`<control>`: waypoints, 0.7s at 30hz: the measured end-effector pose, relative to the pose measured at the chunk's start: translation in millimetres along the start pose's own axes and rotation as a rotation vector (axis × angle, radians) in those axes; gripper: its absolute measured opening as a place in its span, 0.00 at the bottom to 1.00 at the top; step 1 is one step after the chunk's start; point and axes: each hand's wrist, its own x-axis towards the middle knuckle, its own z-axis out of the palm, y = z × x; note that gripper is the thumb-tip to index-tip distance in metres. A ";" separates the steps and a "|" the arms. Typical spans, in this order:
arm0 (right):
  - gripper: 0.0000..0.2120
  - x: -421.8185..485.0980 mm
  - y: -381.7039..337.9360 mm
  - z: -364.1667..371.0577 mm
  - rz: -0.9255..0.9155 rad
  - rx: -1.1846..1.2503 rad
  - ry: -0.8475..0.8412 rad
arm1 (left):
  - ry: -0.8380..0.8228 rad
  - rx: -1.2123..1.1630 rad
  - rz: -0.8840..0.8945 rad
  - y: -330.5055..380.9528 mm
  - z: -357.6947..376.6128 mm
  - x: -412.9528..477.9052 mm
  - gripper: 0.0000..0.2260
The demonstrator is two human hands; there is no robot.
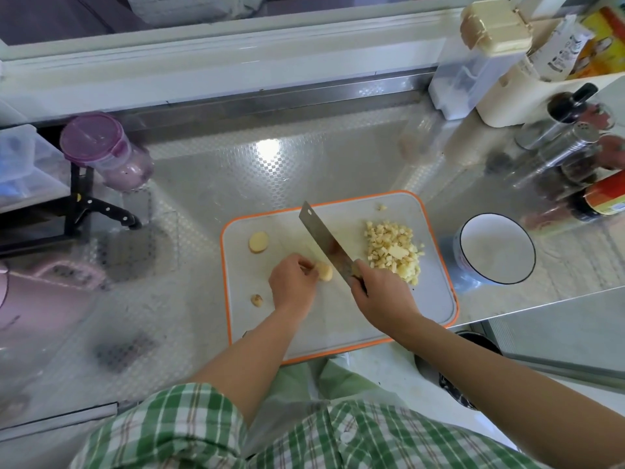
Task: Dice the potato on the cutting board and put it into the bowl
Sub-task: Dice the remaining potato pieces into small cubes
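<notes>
A grey cutting board with an orange rim (436, 299) lies on the steel counter. My left hand (292, 282) pins a small potato piece (325, 271) to the board. In my right hand (382, 294) is a cleaver (323, 243), its blade angled up and away just right of that piece. A heap of diced potato (394, 252) covers the board's right side. One potato slice (258, 242) rests at the board's left, and a small end scrap (256, 300) lies below it. The white bowl with a dark rim (497, 253) stands right of the board, with nothing inside.
Spice shakers and sauce bottles (571, 154) crowd the back right, beside a cream container (507, 96). A purple-lidded jar (108, 154) and a black-handled knife (101, 208) sit at the left. The counter edge drops off right of the bowl.
</notes>
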 end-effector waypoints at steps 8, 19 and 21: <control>0.06 -0.5 -5.5 7.2 0.014 -0.013 -0.059 | -0.023 -0.043 -0.079 2.3 5.0 6.9 0.04; 0.03 8.8 -16.0 9.9 0.034 -0.136 -0.147 | -0.070 -0.048 -0.110 5.1 5.4 14.3 0.05; 0.02 10.1 -16.2 14.5 0.043 -0.133 -0.132 | -0.079 -0.047 -0.114 5.3 4.7 14.7 0.07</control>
